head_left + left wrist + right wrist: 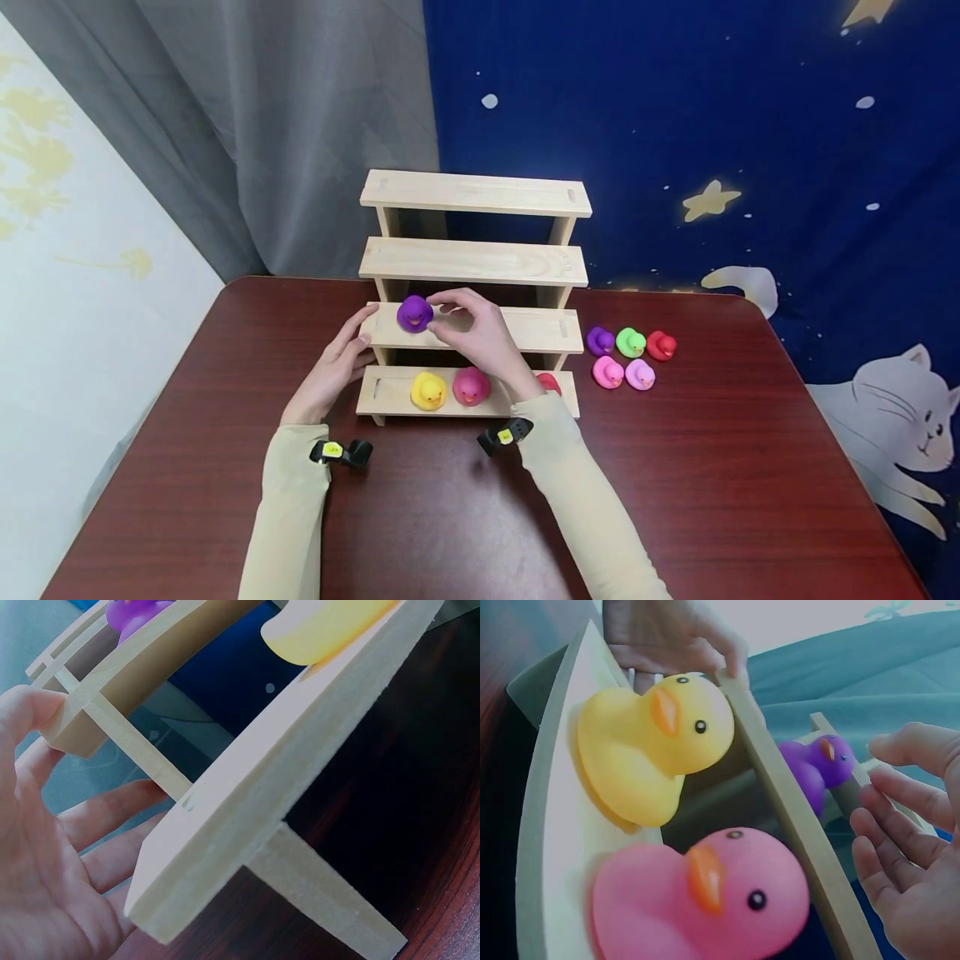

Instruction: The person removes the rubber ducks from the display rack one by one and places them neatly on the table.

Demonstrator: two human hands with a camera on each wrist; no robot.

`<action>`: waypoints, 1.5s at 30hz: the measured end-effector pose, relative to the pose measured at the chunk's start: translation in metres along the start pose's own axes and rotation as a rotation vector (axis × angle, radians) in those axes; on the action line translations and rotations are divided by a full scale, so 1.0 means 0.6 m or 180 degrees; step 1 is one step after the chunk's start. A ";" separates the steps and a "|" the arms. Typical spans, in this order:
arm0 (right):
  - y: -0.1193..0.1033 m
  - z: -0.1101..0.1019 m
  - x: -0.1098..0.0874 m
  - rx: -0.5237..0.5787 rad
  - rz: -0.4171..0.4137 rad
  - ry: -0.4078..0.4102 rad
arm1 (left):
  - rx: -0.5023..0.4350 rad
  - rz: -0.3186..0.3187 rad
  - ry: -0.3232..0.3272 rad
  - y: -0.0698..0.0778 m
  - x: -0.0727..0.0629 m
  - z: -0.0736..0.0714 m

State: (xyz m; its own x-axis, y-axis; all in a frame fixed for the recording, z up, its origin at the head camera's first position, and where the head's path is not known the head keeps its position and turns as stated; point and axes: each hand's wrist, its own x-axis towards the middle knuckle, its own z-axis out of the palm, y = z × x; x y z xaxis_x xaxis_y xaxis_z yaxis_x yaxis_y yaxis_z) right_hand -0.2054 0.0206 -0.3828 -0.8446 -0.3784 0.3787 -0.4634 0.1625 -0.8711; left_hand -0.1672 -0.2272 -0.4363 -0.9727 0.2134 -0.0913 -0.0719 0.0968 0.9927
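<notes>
Plainly, the dark table (712,500) carries a four-step wooden rack (472,260). The left hand (330,375) touches the rack's left end, fingers loosely extended. The right hand (480,333) holds nothing, its thumb and fingers parted, just beside a purple duck (415,314) on the second step from the bottom. The lowest step bears a yellow duck (428,391) and a pink duck (471,386); five ducks (631,342) sit right of the rack.

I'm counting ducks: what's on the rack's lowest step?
The lowest step holds a yellow toy duck, a dark pink one and, further right, a partly covered red object, likely another. The right hand and sleeve hide some space between the last two.
</notes>
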 end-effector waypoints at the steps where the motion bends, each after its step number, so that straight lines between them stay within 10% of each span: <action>1: 0.000 0.002 0.003 -0.0019 0.0000 -0.0014 | 0.0007 -0.0004 0.0002 0.001 0.000 0.000; 45: -0.008 0.003 -0.004 -0.0129 -0.0029 -0.0065 | 0.0057 0.0005 0.0022 0.001 -0.001 0.001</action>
State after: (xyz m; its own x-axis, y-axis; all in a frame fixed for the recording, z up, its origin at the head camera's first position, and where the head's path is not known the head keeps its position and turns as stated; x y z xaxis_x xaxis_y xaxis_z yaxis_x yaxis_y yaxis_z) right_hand -0.2005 0.0192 -0.3798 -0.8349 -0.3986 0.3797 -0.4818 0.1955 -0.8542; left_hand -0.1663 -0.2268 -0.4355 -0.9743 0.2070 -0.0892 -0.0666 0.1139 0.9913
